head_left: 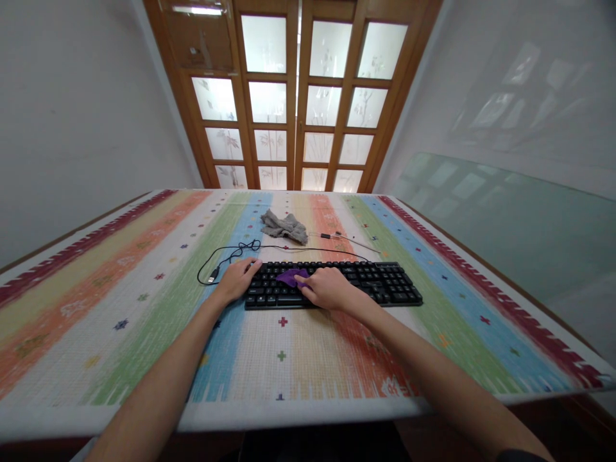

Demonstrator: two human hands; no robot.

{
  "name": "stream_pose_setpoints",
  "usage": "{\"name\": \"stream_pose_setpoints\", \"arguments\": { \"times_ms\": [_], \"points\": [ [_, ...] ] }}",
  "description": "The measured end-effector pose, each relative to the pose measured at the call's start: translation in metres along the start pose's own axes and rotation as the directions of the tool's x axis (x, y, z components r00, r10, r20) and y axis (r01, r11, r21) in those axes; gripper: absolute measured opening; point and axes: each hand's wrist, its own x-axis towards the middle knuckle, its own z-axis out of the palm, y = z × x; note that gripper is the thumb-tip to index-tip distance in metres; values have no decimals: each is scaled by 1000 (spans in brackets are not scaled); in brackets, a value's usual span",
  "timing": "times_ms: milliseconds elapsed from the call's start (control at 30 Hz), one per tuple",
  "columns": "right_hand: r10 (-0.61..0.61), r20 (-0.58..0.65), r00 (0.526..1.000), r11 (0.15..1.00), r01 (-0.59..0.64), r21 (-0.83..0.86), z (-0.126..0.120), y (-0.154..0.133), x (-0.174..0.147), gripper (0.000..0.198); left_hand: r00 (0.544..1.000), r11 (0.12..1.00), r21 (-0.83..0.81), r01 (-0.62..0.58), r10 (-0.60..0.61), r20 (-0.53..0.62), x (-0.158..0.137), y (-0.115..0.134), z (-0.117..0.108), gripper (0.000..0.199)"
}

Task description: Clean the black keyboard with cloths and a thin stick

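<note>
A black keyboard (385, 283) lies flat on the striped tablecloth in front of me, its long side running left to right. My left hand (237, 280) grips its left end, the thumb near the upper left corner. Between the fingers of my right hand (330, 287) is a small purple cloth (290, 277), pressed onto the keys left of the middle. Part of the keys is hidden under that cloth and hand. The keyboard's black cable (308, 248) runs behind it to a loose knot and ends in a USB plug (213, 276) beside my left hand.
A crumpled grey cloth (283, 226) lies beyond the keyboard. To its right is a thin rod-like tool (359, 243) near a small dark piece (326, 236). The striped tablecloth (158, 301) covers the table. Behind stand wooden doors with glass panes (269, 102); a glass panel (505, 212) is at right.
</note>
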Motion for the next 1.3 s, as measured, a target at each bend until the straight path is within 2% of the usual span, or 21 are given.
{"name": "stream_pose_setpoints", "arguments": {
  "times_ms": [567,933,1300],
  "points": [
    [64,27,998,998,-63,-6,6,4,-4,48,1000,1000,-7,-3,3,15,0,0,0,52],
    [50,34,998,998,-49,-35,2,9,-11,47,1000,1000,-5,-9,9,15,0,-2,0,54],
    [142,6,990,990,-142,-8,10,6,-14,49,1000,1000,0,4,-4,24,-1,4,-2,56]
  ]
}}
